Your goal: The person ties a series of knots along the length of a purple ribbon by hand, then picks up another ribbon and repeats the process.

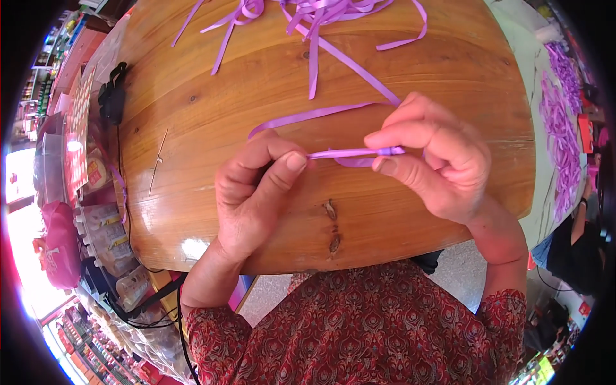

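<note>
A purple ribbon (343,153) is stretched between my two hands above the wooden table (436,237). My left hand (256,186) pinches one end between thumb and forefinger. At the other end, the thumb and fingers of my right hand (436,154) close on a small rolled or knotted part of the ribbon. A loose length of purple ribbon (308,116) loops behind my hands and runs back toward the far side. There, a tangled heap of purple ribbons (321,13) lies with several ends trailing toward me.
A thin twisted stick or wire (158,157) lies on the left of the table. By the left edge are a black object with a cable (112,96), a clear compartment box (109,237) and a pink bag (61,244). More purple ribbons (561,141) lie on a pale surface at right, near another person (577,250).
</note>
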Demonstrator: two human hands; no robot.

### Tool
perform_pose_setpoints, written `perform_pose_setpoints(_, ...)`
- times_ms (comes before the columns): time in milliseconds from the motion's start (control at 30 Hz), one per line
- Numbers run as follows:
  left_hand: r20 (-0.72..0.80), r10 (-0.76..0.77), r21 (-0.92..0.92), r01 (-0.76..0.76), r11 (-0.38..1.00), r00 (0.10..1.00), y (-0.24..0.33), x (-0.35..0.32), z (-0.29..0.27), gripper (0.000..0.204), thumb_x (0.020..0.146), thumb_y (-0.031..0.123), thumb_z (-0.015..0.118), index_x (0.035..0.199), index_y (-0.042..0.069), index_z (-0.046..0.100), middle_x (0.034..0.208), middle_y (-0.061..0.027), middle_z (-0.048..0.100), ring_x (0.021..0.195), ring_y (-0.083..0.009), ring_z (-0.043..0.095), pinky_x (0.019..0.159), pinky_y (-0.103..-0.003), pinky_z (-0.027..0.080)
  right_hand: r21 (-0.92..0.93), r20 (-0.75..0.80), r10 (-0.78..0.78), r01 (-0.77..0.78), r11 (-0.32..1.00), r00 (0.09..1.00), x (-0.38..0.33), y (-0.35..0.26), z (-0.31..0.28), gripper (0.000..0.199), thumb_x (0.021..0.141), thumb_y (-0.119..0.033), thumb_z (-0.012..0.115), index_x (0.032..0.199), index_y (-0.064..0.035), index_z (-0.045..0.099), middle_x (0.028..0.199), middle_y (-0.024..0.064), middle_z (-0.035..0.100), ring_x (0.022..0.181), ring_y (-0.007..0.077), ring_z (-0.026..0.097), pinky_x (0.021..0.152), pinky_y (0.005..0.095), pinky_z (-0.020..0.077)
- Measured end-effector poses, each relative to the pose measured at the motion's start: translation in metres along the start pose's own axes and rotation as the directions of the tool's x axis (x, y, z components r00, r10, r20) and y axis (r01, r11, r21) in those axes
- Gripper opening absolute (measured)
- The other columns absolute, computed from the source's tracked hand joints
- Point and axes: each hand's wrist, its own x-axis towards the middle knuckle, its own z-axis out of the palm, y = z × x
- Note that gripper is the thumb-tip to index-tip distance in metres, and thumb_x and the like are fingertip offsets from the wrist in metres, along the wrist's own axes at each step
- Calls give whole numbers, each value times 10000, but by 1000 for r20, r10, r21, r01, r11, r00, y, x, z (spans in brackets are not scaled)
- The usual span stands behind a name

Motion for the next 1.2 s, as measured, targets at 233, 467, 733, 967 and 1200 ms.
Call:
perform_pose_setpoints(233,56,357,514,-333,790,932,-5,12,5,208,848,-7,620,1054,-27,601,960,-109,565,837,-162,523,724,-253,430,44,-22,-34,35,998,999,-1,3,1,253,717,10,749,957,32,671,853,94,600,716,137,544,575,235,412)
perform_pose_setpoints(467,115,436,542,-424,726,893,-1,6,4,293,865,-1,605,1152,-33,558,1090,-126,549,947,-192,550,825,-267,439,10,74,-83,82,997,994,-1,5,8,274,715,23,735,984,-3,688,852,79,608,719,154,550,594,256,440)
perform_pose_setpoints(733,192,-139,-275,189,943,972,-1,-5,24,167,945,26,523,1104,-17,554,1018,-51,570,967,-96,525,868,-230,416,-44,114,-162,168,985,980,-2,7,20,311,701,21,740,1007,-4,686,820,73,607,685,178,548,591,269,442)
perform_pose_setpoints(967,188,5,-41,3,999,982,-8,-3,12,72,923,8,556,978,-1,601,878,-20,563,839,-93,521,757,-230,425,-57,129,-143,152,987,981,-5,6,25,404,664,-38,773,1048,27,661,821,86,606,664,189,543,570,277,445)
perform_pose_setpoints(1200,205,-47,-103,70,992,978,-8,-3,15,41,914,-3,566,913,1,607,832,-11,545,788,-82,499,712,-220,407,-130,176,-232,257,958,957,-6,7,23,426,645,-88,790,1034,27,662,813,89,603,645,194,539,559,290,430)
